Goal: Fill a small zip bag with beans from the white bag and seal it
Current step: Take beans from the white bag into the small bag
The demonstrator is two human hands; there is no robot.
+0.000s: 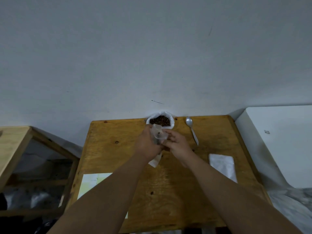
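Observation:
A white bag [170,127] full of dark beans [160,120] stands open at the table's far edge against the wall. Just in front of it my left hand [148,144] grips a small clear zip bag [157,135] held upright, its mouth open, with a few dark beans inside. Its lower white end [155,161] hangs below my hand. My right hand [177,142] is at the bag's right side, fingers pinching its edge near the mouth.
A metal spoon [191,129] lies on the wooden table [168,183] to the right of the white bag. A flat white pouch [222,166] lies at the right, a pale sheet [91,183] at the near left. A wooden frame [25,149] stands left of the table.

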